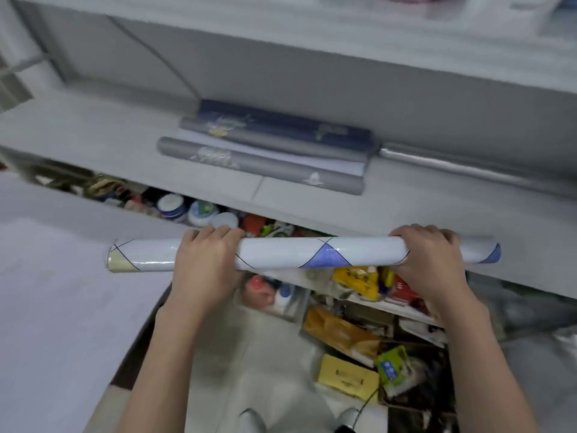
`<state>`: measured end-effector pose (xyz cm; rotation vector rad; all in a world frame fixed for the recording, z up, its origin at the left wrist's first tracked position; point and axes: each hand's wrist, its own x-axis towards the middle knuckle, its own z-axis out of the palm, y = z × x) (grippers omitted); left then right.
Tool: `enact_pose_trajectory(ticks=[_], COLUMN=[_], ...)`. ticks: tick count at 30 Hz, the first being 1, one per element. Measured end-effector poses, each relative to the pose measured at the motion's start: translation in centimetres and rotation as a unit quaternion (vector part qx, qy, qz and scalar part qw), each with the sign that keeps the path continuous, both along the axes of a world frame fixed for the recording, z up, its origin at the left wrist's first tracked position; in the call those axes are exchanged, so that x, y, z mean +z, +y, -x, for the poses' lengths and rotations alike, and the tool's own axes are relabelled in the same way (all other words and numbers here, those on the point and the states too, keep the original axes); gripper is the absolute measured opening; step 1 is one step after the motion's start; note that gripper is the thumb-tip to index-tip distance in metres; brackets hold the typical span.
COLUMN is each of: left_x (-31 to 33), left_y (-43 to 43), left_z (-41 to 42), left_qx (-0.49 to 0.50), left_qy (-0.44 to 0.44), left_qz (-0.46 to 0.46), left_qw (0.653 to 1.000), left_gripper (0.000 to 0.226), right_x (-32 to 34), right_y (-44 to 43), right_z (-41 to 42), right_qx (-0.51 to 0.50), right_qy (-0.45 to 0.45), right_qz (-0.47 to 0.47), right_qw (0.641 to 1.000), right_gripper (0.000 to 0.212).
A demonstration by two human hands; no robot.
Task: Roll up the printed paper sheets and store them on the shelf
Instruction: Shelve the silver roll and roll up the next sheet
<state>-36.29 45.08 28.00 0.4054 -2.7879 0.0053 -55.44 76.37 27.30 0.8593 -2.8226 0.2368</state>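
Rolled printed sheet (281,253) is hanging level in mid-air just short of the shelf (93,142), with the left hand (203,267) and right hand (427,260) each curling round it. Rolling is looking finished. The next move is calling for a level forward reach, laying it beside the grey rolls (259,160).

Far across the scene, a pale grey shelf unit (93,135), its broad flat board running left to right, backed by a plain grey panel (281,82) under a second grey board (312,42). Below the broad board, crowded lower compartments (406,310) of jars, packets and boxes. Near centre, pale glossy floor (249,354), with a flat yellow cardboard box (348,378) to its right. Near left, a wide white flat surface (62,292). Blurred at far left, perhaps a window grille (12,85). Soft, even light throughout.
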Motion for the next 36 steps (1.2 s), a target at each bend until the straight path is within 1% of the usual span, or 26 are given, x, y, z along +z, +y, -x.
enact_pose_trajectory(ticks=[3, 6, 9, 11, 15, 17, 19, 21, 23, 25, 27, 29, 30, 33, 36], left_x=[0.2, 0.5, 0.1, 0.0, -0.4, -0.7, -1.2, -2.5, -4.1, -6.0, -7.8, -9.5, -10.3, -11.8, -13.0], left_y=[5.5, 11.6, 17.3, 20.6, 25.2, 26.7, 27.9, 28.8, 29.2, 29.1, 28.9, 28.9, 28.9, 29.2, 29.2], left_z=[4.7, 9.0, 13.0, 15.4, 19.8, 22.5, 25.3, 28.0, 30.9, 34.2, 37.4, 40.8, 42.4, 47.1, 50.7], left_qx=[-0.043, -0.083, -0.112, -0.125, -0.152, -0.172, -0.192, -0.217, -0.234, -0.244, -0.249, -0.254, -0.255, -0.241, -0.215], left_qy=[0.004, 0.019, 0.005, -0.007, -0.02, -0.033, -0.064, -0.061, -0.062, -0.095, -0.111, -0.093, -0.081, -0.06, -0.058], left_qz=[0.003, 0.003, 0.007, 0.01, 0.013, 0.011, 0.003, -0.017, -0.033, -0.046, -0.046, -0.043, -0.043, -0.064, -0.061], left_qw=[0.999, 0.996, 0.994, 0.992, 0.988, 0.984, 0.979, 0.974, 0.97, 0.964, 0.961, 0.962, 0.963, 0.967, 0.973], left_gripper=[0.043, 0.039, 0.039, 0.039, 0.042, 0.05, 0.059, 0.065, 0.067, 0.063, 0.056, 0.042, 0.04, 0.045, 0.048], right_x=[0.4, 0.4, -0.7, -1.5, -1.6, -1.9, -3.0, -4.1, -5.1, -6.2, -7.5, -9.1, -9.7, -11.2, -11.9], right_y=[7.1, 14.1, 20.7, 24.4, 29.4, 31.3, 32.9, 34.1, 34.8, 35.1, 35.3, 35.7, 35.8, 35.9, 35.5], right_z=[1.7, 3.8, 6.4, 8.1, 11.0, 12.7, 14.8, 17.0, 19.6, 22.4, 25.3, 28.5, 30.1, 34.5, 38.4], right_qx=[-0.039, -0.065, -0.094, -0.092, -0.123, -0.139, -0.146, -0.145, -0.145, -0.14, -0.127, -0.119, -0.115, -0.097, -0.099], right_qy=[0.006, 0.021, 0.026, 0.035, -0.011, -0.016, -0.002, 0.005, -0.02, -0.059, -0.076, -0.068, -0.061, -0.05, -0.06], right_qz=[0.011, 0.019, 0.021, 0.036, 0.019, 0.023, 0.028, 0.031, 0.033, 0.041, 0.041, 0.046, 0.05, 0.057, 0.057], right_qw=[0.999, 0.997, 0.995, 0.995, 0.992, 0.99, 0.989, 0.989, 0.989, 0.988, 0.988, 0.99, 0.99, 0.992, 0.992], right_gripper=[0.031, 0.029, 0.033, 0.032, 0.033, 0.037, 0.044, 0.052, 0.063, 0.069, 0.065, 0.055, 0.049, 0.042, 0.043])
